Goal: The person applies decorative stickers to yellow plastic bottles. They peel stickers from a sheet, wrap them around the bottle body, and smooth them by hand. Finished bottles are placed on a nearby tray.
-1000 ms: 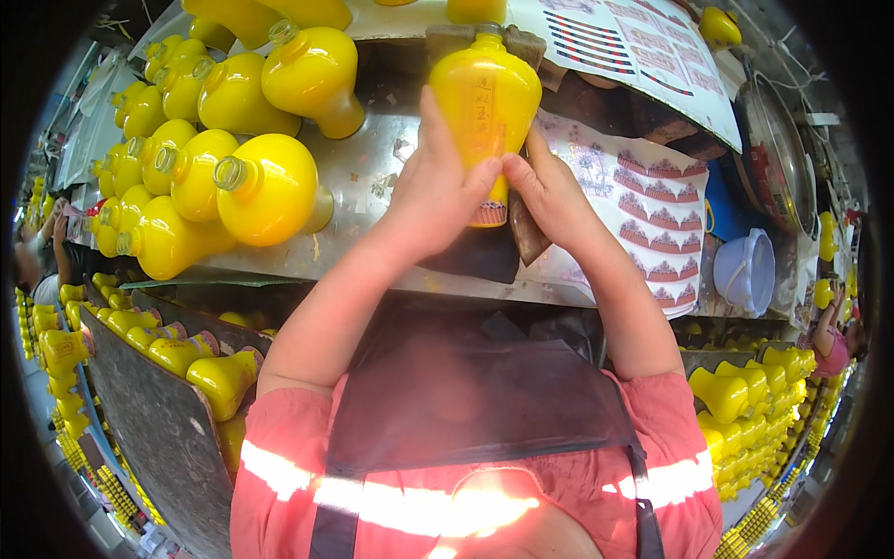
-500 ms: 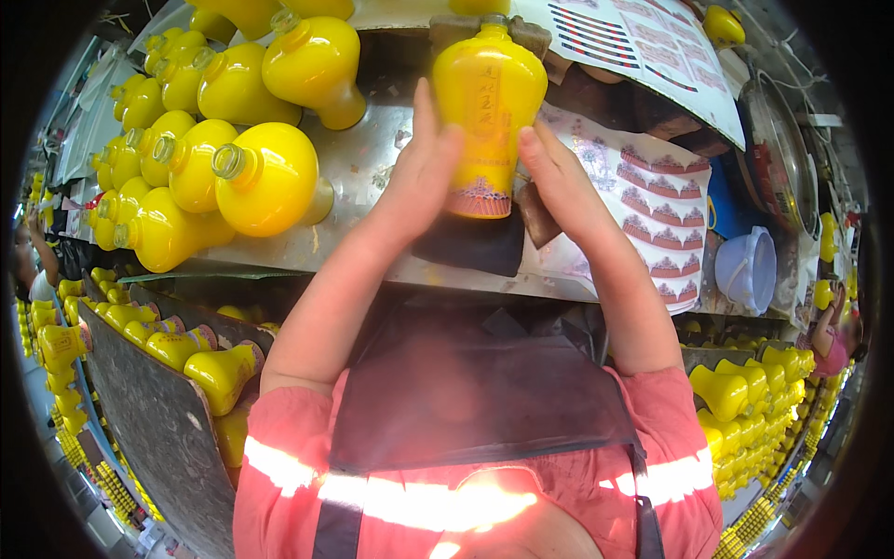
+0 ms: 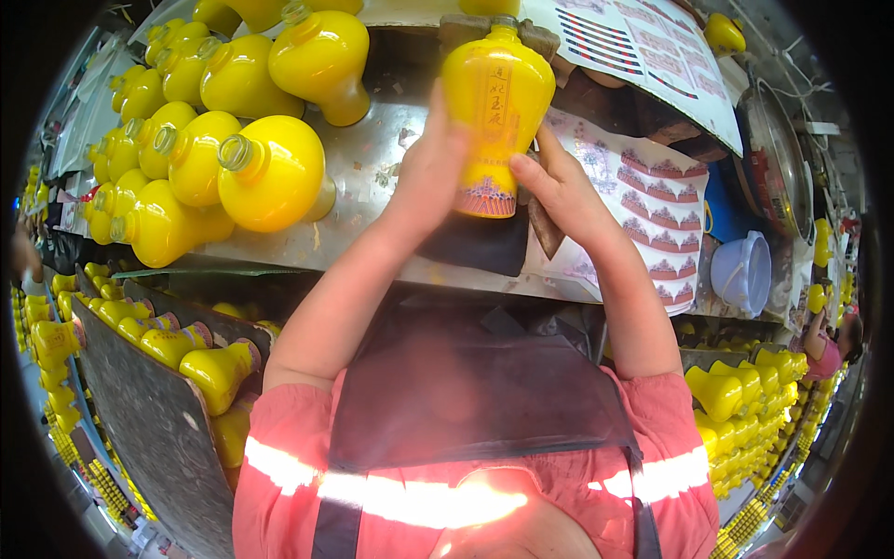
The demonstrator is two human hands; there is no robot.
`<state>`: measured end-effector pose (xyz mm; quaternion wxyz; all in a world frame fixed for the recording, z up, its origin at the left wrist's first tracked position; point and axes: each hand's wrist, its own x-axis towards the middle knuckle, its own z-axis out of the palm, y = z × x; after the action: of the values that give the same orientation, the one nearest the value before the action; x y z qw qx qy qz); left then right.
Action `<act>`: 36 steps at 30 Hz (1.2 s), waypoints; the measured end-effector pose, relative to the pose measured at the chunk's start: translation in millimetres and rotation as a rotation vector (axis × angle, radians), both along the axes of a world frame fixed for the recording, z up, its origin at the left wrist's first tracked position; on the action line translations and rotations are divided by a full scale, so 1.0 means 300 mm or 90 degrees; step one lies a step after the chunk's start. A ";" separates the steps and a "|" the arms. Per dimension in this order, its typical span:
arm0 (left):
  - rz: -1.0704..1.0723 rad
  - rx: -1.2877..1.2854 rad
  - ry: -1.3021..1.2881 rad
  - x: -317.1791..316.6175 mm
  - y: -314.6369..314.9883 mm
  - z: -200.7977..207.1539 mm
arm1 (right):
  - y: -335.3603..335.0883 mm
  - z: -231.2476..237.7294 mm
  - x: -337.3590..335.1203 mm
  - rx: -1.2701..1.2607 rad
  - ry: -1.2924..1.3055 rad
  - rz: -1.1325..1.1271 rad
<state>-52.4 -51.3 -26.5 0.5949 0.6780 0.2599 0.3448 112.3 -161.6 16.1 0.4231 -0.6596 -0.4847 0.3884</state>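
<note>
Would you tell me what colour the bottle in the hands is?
Bright yellow bottle, with a red patterned band near its base, seen in the head view.

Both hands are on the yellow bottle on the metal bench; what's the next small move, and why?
Probably smooth the label band down with the right hand while the left hand steadies the bottle. The bottle stands upright between both palms, and the right fingers sit just beside the band near its base.

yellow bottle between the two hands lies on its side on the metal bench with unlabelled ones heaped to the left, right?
Not quite: the head view shows the yellow bottle upright, neck up, pressed between the left hand and right hand. The unlabelled bottles do lie heaped left on the metal bench.
</note>
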 end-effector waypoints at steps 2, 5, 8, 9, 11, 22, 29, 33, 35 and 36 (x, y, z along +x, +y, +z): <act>-0.006 -0.067 -0.101 0.004 -0.001 -0.001 | 0.000 0.012 -0.002 -0.112 0.094 -0.024; -0.043 0.002 -0.022 -0.004 0.003 0.001 | 0.011 0.015 -0.020 0.021 0.017 -0.058; -0.069 -0.001 -0.051 -0.015 0.008 0.003 | 0.019 0.002 -0.036 -0.066 -0.123 -0.082; -0.090 -0.035 -0.071 -0.019 0.012 0.004 | 0.020 -0.003 -0.036 -0.030 -0.102 -0.070; -0.151 -0.098 -0.118 -0.025 0.018 0.006 | 0.014 -0.009 -0.025 0.043 -0.060 -0.047; -0.009 0.037 -0.005 -0.017 -0.002 -0.004 | 0.007 -0.028 -0.018 0.030 0.085 -0.057; -0.034 -0.037 -0.059 -0.019 -0.002 -0.018 | 0.004 -0.038 0.012 0.036 0.000 -0.008; -0.055 -0.021 -0.068 -0.028 -0.002 -0.018 | 0.000 -0.048 0.021 0.031 0.026 -0.003; -0.052 -0.002 -0.064 -0.028 -0.004 -0.015 | -0.002 -0.042 0.019 0.044 0.050 0.004; -0.045 -0.026 -0.074 -0.026 -0.006 -0.013 | -0.004 -0.035 0.015 0.045 0.066 0.003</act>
<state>-60.2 -53.0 -30.3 0.6343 0.6534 0.2078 0.3572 116.9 -162.9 5.6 0.4697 -0.6222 -0.4772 0.4057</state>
